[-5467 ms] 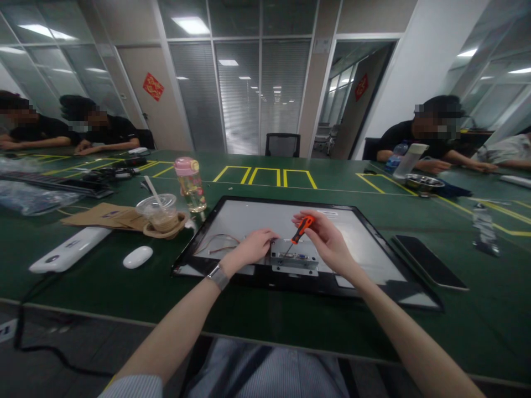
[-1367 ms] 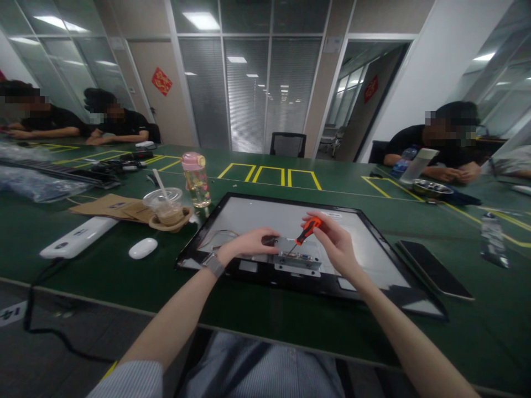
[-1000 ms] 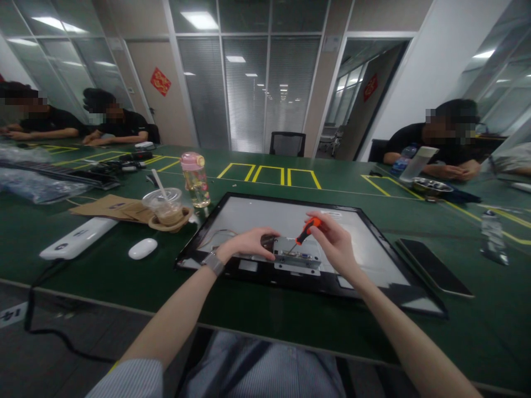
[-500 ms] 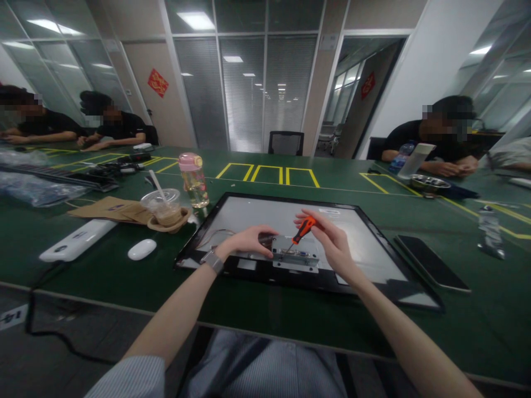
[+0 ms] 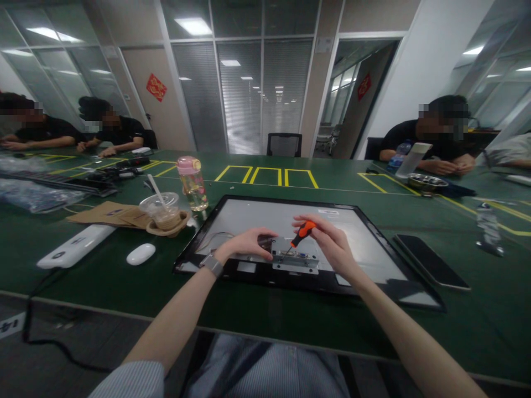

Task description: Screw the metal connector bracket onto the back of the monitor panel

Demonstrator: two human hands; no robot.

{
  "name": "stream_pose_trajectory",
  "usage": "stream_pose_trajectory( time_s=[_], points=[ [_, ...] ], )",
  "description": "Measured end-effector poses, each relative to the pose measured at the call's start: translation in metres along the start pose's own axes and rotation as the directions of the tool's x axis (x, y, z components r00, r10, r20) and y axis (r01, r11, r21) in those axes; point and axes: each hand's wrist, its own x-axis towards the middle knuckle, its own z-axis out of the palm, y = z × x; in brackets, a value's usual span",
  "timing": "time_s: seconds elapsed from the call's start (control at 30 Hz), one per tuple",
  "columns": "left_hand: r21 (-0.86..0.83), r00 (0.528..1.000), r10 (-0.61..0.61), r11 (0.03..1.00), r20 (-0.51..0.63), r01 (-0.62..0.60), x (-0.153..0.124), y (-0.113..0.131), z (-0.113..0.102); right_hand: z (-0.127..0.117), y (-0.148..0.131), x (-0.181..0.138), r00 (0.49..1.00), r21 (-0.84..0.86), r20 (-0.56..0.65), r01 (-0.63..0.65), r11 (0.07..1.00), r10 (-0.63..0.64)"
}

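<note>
A flat display panel with a black frame lies on the green table, its grey-white back facing up. Near its front edge sits a metal bracket carrying connector ports. My left hand grips the bracket's left end between thumb and fingers. In my right hand is an orange and black screwdriver, held by the handle and tilted. Its shaft slants down to the left, with the tip at the ports; the exact contact point is too small to make out.
Left of the panel are a pink-lidded bottle, a plastic cup in a cardboard holder, a white oval case and a white power strip. A phone lies to the right. Several people sit across the table.
The screwdriver handle has tipped slightly lower to the left, and my right-hand fingers have shifted a little around it. My left hand stays at the bracket. The view has shifted slightly.
</note>
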Motion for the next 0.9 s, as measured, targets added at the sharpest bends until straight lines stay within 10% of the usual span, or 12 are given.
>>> stream_pose_trajectory(
  time_s=[0.9],
  points=[
    [0.065,1.000,0.012,0.998,0.006,-0.013,0.0011,-0.0054,-0.0004,0.0028,0.0049,0.0011,0.972,-0.096,-0.232,0.016,0.995,-0.038]
  ],
)
